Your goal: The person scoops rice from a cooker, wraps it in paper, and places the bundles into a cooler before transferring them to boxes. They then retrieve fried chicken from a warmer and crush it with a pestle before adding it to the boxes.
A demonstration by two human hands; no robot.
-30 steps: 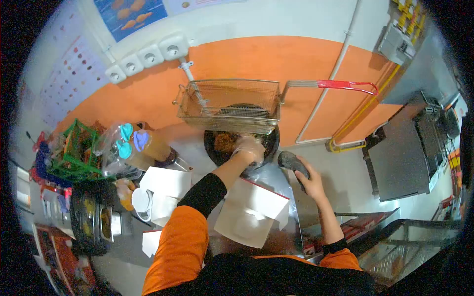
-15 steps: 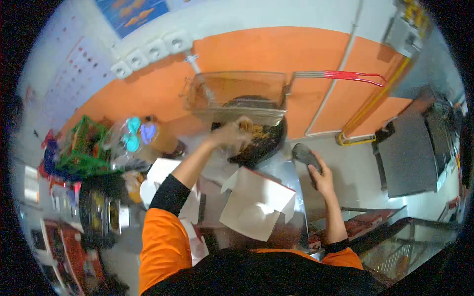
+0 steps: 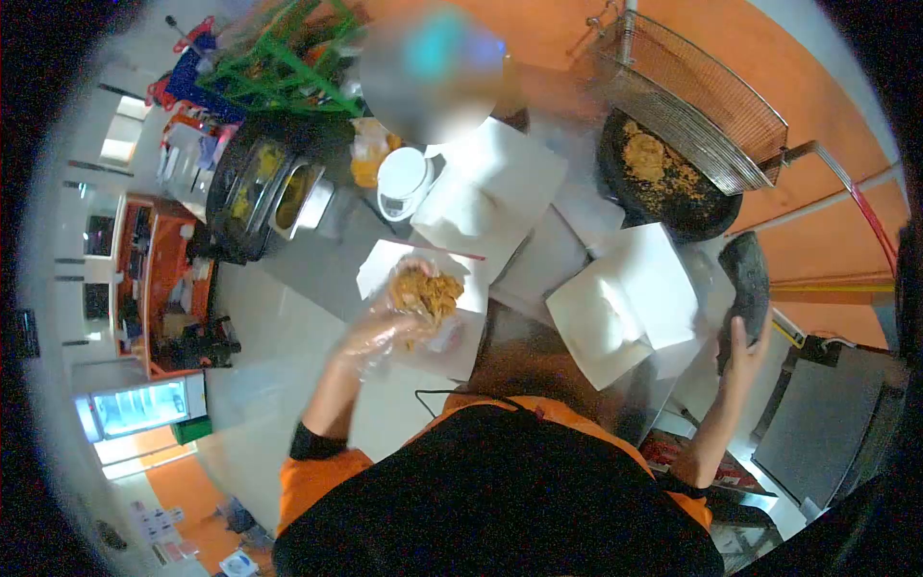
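Observation:
My left hand (image 3: 380, 327), in a clear plastic glove, grips a piece of crumbly golden fried chicken (image 3: 428, 291). It is held over an open white paper box (image 3: 381, 262); whether the chicken touches the box is hard to tell. My right hand (image 3: 742, 356) is wrapped around a dark stone pestle (image 3: 746, 274) at the right. Up from it sits a black stone mortar (image 3: 707, 219) with another fried piece (image 3: 646, 157) and crumbs inside.
Two more open white boxes (image 3: 488, 183) (image 3: 663, 288) stand on the metal table. A white kitchen scale (image 3: 404, 178) is at the left box. A wire fry basket (image 3: 707, 87) overhangs the mortar. Metal food pans (image 3: 298, 197) and a green crate (image 3: 279, 67) lie to the left.
The view has turned left. My left hand has moved from the mortar to the left-hand box, carrying fried chicken. My right hand still holds the pestle.

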